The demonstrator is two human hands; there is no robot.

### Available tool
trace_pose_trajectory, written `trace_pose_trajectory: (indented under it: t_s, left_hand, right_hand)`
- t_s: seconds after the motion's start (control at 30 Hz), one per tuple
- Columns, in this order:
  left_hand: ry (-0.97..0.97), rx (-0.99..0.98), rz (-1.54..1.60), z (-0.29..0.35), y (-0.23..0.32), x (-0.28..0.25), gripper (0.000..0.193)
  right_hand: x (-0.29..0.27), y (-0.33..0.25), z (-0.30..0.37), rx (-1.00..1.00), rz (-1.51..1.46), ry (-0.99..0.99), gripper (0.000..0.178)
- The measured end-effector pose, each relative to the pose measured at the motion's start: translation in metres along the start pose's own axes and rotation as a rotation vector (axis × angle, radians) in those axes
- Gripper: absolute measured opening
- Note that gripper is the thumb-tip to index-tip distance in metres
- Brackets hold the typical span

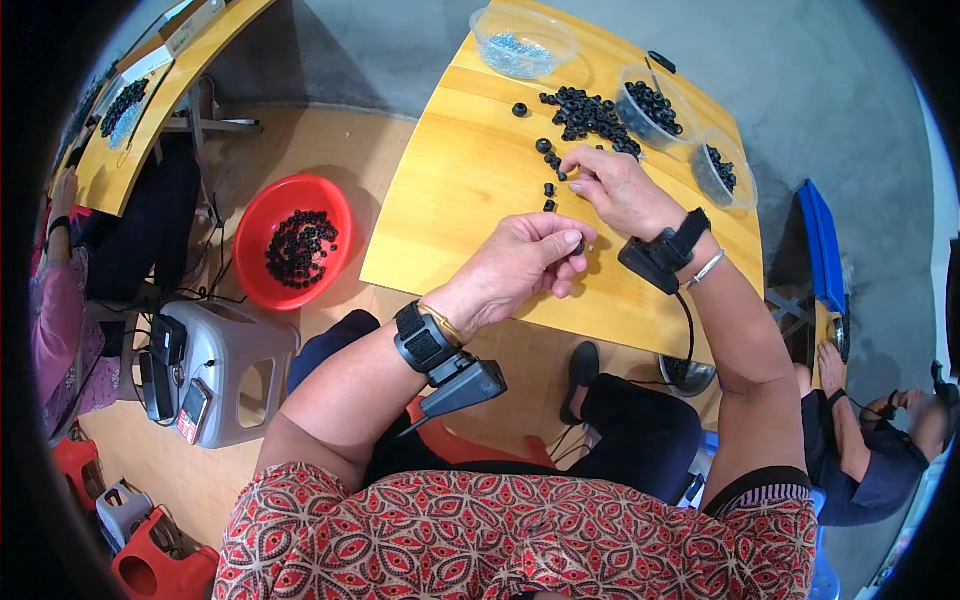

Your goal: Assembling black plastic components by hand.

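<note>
My left hand (525, 262) is closed in a pinch above the table's near edge. A small round black plastic piece (579, 246) shows between its thumb and fingertips, partly hidden by them. Farther up and to the right, my right hand (622, 190) reaches down to the tabletop. Its thumb and forefinger are drawn together at another small black piece (562, 177), mostly covered by the fingertips. Loose black pieces (549, 189) lie in a short line beside that hand. Beyond them spreads a pile of the same black pieces (590, 115).
On the yellow wooden table (430, 200) stand a clear bowl of pale bluish bits (480, 45) and two clear tubs (690, 120) of black pieces. A red basin (345, 215) with black pieces sits on the floor at left, near a grey stool (225, 340). Other people sit at both sides.
</note>
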State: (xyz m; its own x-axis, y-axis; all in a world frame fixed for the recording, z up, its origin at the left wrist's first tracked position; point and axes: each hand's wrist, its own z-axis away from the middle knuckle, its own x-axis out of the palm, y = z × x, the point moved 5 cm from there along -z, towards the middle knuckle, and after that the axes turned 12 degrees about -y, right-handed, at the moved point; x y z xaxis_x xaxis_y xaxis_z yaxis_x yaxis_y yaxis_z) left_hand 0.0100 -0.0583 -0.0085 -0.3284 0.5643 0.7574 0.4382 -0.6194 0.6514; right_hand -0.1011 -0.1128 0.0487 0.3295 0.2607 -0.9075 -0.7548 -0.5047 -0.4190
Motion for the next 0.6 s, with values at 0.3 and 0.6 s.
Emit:
trace_pose_trajectory:
  t_s: [0.3, 0.6]
  left_hand:
    - [-0.042, -0.107, -0.038, 0.003, -0.004, -0.001, 0.019]
    - [-0.056, -0.063, 0.013, 0.001, -0.001, -0.002, 0.02]
  right_hand:
    - [0.012, 0.017, -0.007, 0.118, 0.118, -0.151, 0.012]
    - [-0.023, 0.09, 0.086, 0.446, -1.198, 0.313, 0.009]
